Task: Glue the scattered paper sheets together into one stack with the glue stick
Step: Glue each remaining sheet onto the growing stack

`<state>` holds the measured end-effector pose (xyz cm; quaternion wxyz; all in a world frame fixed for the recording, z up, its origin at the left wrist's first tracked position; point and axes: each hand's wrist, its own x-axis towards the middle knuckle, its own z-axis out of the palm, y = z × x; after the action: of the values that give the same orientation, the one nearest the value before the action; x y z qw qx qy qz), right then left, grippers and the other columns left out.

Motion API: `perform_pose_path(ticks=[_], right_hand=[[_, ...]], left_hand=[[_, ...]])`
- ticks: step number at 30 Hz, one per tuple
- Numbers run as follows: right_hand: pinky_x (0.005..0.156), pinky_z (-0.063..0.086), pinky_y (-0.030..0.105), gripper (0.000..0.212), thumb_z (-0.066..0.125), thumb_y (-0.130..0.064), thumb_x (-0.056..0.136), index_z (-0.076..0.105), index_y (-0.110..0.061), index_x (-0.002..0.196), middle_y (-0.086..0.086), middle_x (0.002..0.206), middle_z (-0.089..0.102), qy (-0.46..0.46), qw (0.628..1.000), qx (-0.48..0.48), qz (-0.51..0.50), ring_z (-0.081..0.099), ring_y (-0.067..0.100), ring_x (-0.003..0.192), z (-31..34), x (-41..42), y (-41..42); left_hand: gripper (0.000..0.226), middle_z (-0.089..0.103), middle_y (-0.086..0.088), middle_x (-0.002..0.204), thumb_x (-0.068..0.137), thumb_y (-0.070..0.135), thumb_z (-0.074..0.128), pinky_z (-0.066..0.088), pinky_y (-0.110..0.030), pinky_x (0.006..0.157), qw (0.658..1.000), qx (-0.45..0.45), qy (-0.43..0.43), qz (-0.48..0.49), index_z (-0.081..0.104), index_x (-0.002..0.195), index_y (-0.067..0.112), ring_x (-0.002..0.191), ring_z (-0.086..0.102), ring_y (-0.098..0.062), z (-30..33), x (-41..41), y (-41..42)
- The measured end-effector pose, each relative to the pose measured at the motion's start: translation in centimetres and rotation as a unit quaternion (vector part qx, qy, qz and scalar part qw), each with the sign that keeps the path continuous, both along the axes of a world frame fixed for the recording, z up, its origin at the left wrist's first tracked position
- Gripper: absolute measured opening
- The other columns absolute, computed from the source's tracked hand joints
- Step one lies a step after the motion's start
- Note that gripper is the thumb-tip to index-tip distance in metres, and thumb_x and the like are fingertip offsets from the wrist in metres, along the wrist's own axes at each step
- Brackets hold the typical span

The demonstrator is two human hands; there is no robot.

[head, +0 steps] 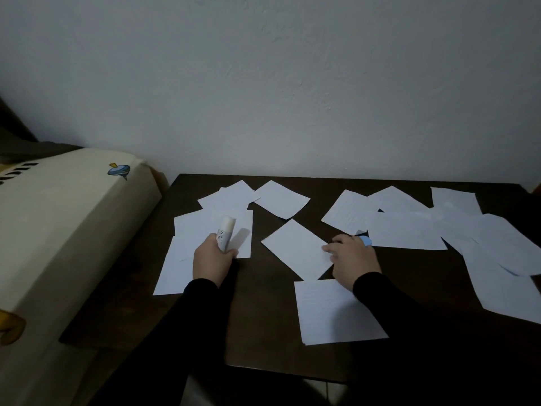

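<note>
Several white paper sheets lie scattered over the dark wooden table (263,317). My left hand (212,257) grips a white glue stick (225,232) that points up and away, over a group of overlapping sheets (193,230) at the left. My right hand (352,257) rests on the right corner of a tilted sheet (295,249) in the middle, fingers spread towards the left. A light blue cap (366,240) shows just behind that hand; whether the hand holds it is unclear. Another sheet (333,312) lies nearer to me, partly under my right sleeve.
More sheets overlap at the back right (404,230) and at the far right edge (503,259). A cream cushioned piece of furniture (64,224) with a small spinning-top print stands against the table's left side. A plain wall rises behind the table.
</note>
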<state>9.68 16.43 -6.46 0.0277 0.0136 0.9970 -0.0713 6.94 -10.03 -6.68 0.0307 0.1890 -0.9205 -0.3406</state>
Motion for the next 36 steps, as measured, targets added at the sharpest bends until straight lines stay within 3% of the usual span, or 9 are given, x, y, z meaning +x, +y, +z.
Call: perform_pose_path(ticks=[2,5,8,15,20,27,33,36], right_hand=[[0.098,0.044,0.029,0.04,0.051,-0.018,0.095,0.052,-0.028,0.134,-0.004,0.138,0.048,0.032,0.999,-0.018,-0.014,0.044,0.015,0.121,-0.1,0.1,0.6],[0.097,0.045,0.029,0.038,0.049,-0.039,0.096,0.054,-0.026,0.132,-0.003,0.129,0.053,0.064,0.997,-0.05,-0.011,0.047,0.014,0.115,-0.6,0.9,0.6],[0.097,0.043,0.032,0.049,0.048,-0.055,0.091,0.053,-0.029,0.132,-0.005,0.129,0.05,0.047,0.998,-0.03,-0.014,0.044,0.014,0.117,-1.4,1.4,0.3],[0.104,0.039,0.032,0.044,0.046,-0.042,0.097,0.045,-0.03,0.139,-0.009,0.143,0.044,0.043,0.998,-0.04,-0.006,0.041,0.013,0.127,-1.5,1.0,1.0],[0.113,0.023,0.038,0.048,0.046,-0.044,0.096,0.037,-0.033,0.142,-0.008,0.149,0.032,0.023,0.995,-0.095,0.037,0.027,0.012,0.136,-1.8,2.2,2.9],[0.115,0.011,0.04,0.055,0.046,-0.051,0.093,0.03,-0.04,0.144,-0.012,0.151,0.025,0.019,0.988,-0.113,0.103,0.018,0.008,0.138,-2.2,3.7,3.2],[0.114,0.02,0.038,0.048,0.04,-0.045,0.098,0.034,-0.034,0.145,-0.011,0.15,0.031,0.037,0.989,-0.127,0.061,0.024,0.01,0.137,-1.7,2.5,3.4],[0.114,0.018,0.039,0.045,0.039,-0.044,0.099,0.038,-0.035,0.143,-0.014,0.153,0.027,0.015,0.992,-0.081,0.096,0.021,0.013,0.139,-1.7,2.0,4.1]], left_hand=[[0.047,0.059,-0.01,0.128,0.087,0.024,0.07,0.044,-0.037,0.1,1.0,-0.009,0.007,0.006,0.051,0.129,0.012,0.115,0.056,-0.027,0.2,0.2,0.4],[0.034,0.064,-0.01,0.118,0.089,0.023,0.067,0.046,-0.03,0.092,0.998,-0.037,0.049,-0.013,0.057,0.121,0.012,0.106,0.06,-0.025,0.6,0.8,2.1],[0.029,0.065,-0.006,0.111,0.09,0.028,0.065,0.047,-0.028,0.088,0.992,-0.037,0.065,-0.101,0.059,0.115,0.014,0.1,0.061,-0.02,0.5,1.5,5.0],[0.045,0.062,-0.001,0.112,0.083,0.042,0.071,0.049,-0.03,0.09,0.972,-0.062,0.028,-0.226,0.058,0.119,0.019,0.105,0.059,-0.017,-0.2,1.5,8.9],[0.047,0.063,0.0,0.114,0.082,0.048,0.07,0.051,-0.029,0.088,0.977,-0.091,0.016,-0.191,0.056,0.116,0.019,0.105,0.06,-0.016,-0.4,1.5,9.4],[0.053,0.063,-0.003,0.121,0.081,0.048,0.071,0.051,-0.029,0.087,0.985,-0.092,0.013,-0.148,0.056,0.122,0.017,0.108,0.061,-0.017,-0.2,1.5,10.7],[0.044,0.061,0.002,0.112,0.085,0.05,0.065,0.047,-0.02,0.078,0.986,-0.059,0.067,-0.139,0.054,0.117,0.021,0.094,0.057,-0.009,0.5,2.6,10.7],[0.044,0.052,0.002,0.13,0.094,0.038,0.057,0.046,-0.023,0.085,0.978,0.022,0.057,-0.198,0.037,0.131,0.025,0.106,0.054,-0.009,1.4,3.3,10.9]])
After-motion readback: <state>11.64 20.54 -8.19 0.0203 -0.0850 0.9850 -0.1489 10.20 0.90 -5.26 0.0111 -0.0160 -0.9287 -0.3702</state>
